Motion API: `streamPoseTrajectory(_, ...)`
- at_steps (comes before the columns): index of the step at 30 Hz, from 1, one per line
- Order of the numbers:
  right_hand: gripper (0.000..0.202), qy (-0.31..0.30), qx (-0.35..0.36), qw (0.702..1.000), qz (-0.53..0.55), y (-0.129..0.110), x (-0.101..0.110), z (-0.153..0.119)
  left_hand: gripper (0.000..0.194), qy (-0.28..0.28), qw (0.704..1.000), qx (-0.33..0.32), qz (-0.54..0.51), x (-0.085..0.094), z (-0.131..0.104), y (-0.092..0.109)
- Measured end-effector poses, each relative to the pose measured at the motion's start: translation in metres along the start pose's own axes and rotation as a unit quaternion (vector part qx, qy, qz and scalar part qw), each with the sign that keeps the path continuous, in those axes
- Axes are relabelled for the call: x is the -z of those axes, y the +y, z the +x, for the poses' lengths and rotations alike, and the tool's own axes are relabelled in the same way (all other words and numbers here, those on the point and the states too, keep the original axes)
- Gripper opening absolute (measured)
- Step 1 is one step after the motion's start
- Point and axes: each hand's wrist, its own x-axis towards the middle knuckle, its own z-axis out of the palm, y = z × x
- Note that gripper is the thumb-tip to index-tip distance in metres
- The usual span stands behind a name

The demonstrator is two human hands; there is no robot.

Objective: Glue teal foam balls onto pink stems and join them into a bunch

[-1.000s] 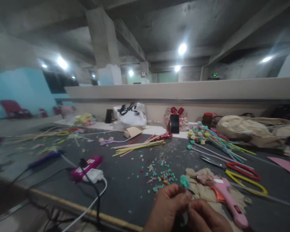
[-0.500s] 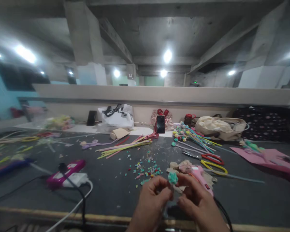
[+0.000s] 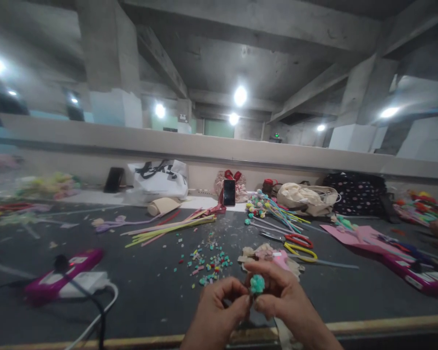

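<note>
Teal cluster (image 3: 257,283) pinched btwn fingertips of L hand (image 3: 219,307) & R hand (image 3: 291,300), apparently nearly formed; tipped stems (image 3: 261,203), seemingly done, piled far R; loose bits (image 3: 203,281), bare stems (image 3: 171,232) unused.

A craft workshop in a bare concrete hall: beams (image 3: 241,24) and ceiling lights (image 3: 240,96) fill the upper frame, and a dark worktable (image 3: 146,282) below holds scissors (image 3: 295,243) and colored stems (image 3: 175,228).
</note>
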Motion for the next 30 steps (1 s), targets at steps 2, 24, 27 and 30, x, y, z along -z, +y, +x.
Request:
streamPoseTrajectory(2, 0.04, -0.001, -0.006, 1.0, -0.013, 0.002, 0.001, 0.0, 0.012, -0.008, 1.0, 0.005, -0.023, -0.001, 0.0, -0.003)
streamPoseTrajectory(24, 0.032, -0.001, -0.013, 0.98, -0.201, 0.0, 0.009, -0.008, 0.008, -0.001, 1.0, 0.019, 0.002, -0.006, -0.003, -0.007)
streamPoseTrajectory(27, 0.019, -0.017, -0.014, 0.978, -0.207, 0.005, 0.009, -0.01, 0.01, 0.001, 0.998, 0.028, 0.058, -0.008, -0.004, -0.01)
streamPoseTrajectory(30, 0.015, -0.02, -0.021, 0.979, -0.201, 0.006, 0.007, -0.009, 0.011, 0.007, 0.997, 0.028, 0.067, -0.009, -0.002, -0.018)
